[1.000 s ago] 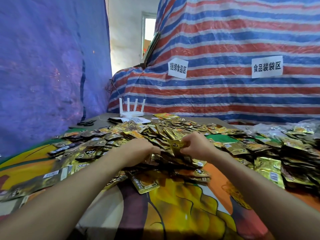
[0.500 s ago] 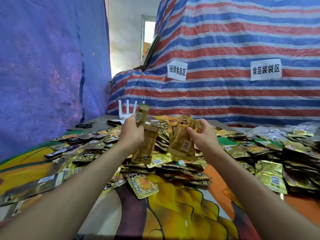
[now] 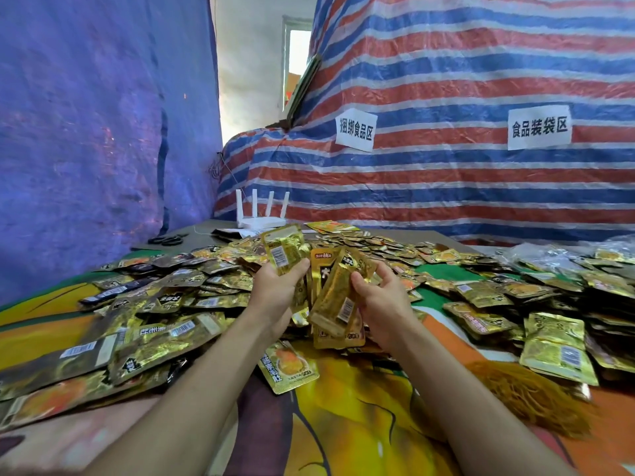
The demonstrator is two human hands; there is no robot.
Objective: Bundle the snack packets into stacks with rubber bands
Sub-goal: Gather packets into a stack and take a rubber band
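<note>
Above the near edge of the tabletop, one flat gold foil snack packet is pinched in the left grip; a fan of gold foil packets is clasped in the right grip. The packets are judged light, crinkly and slippery; holding across the flat faces is advised. A loose heap of packets is spread to the far edge.
</note>
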